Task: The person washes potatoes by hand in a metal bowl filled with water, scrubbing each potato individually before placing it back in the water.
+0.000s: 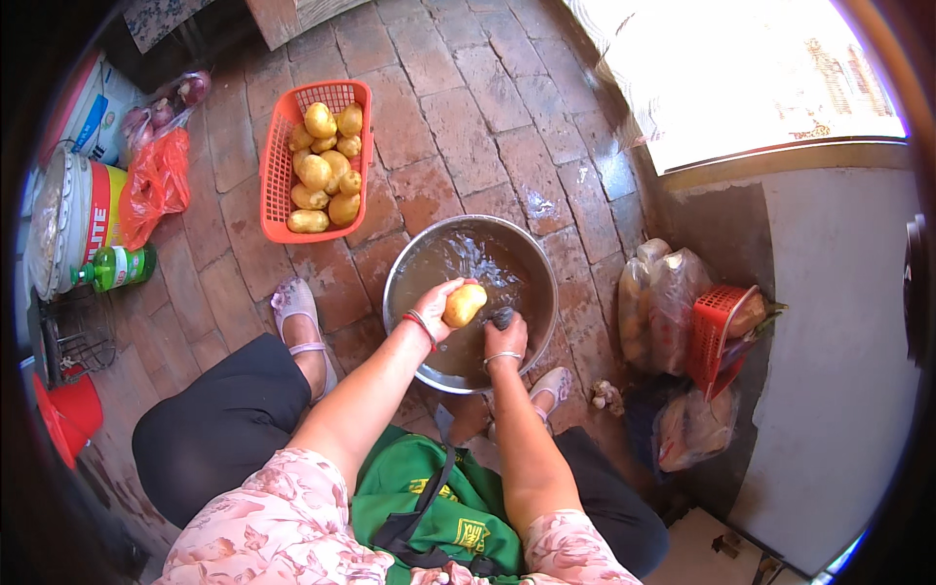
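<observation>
A round metal basin (548, 329) of murky brown water stands on the brick floor in front of me. Over the water, my left hand (437, 311) holds a yellow potato (465, 305) with its skin wet and smooth. To the right of it, my right hand (506, 336) is closed around a dark grey scouring ball (502, 316), low over the basin; most of the ball shows beyond the fingers. The two hands are apart. Beyond the basin to the left, an orange plastic basket (272, 197) carries several yellow potatoes (316, 173).
At left stand a paint bucket (62, 219), a green detergent bottle (124, 268), a red plastic bag (157, 183) and bagged red onions (162, 113). Along the right wall are filled plastic bags (669, 307), a red basket (709, 344) and garlic (606, 395). A doorway is upper right.
</observation>
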Demonstrator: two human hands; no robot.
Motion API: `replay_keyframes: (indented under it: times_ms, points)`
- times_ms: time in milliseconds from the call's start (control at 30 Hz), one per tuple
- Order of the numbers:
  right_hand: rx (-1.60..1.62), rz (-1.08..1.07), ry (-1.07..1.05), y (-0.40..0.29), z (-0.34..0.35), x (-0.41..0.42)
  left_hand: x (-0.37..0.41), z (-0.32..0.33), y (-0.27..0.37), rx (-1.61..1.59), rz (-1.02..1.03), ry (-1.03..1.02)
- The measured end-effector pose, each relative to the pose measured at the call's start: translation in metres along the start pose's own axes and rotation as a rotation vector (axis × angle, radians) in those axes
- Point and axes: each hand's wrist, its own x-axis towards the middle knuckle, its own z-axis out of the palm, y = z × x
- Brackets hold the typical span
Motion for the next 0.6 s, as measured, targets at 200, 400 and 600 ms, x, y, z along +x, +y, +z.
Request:
replay_keyframes:
  times_ms: [200, 400, 600]
  points:
    - [0.334, 0.282, -0.172, 0.0, -0.001, 0.005, -0.009, -0.008, 0.003, 0.171, -0.014, 0.105]
    - [0.513, -0.442, 0.228, -0.079, -0.011, -0.018, 0.0, -0.007, -0.013, -0.014, 0.141, -0.218]
    - [0.702, 0.079, -0.066, -0.091, -0.02, 0.029, 0.004, 0.004, -0.014, -0.007, 0.011, 0.088]
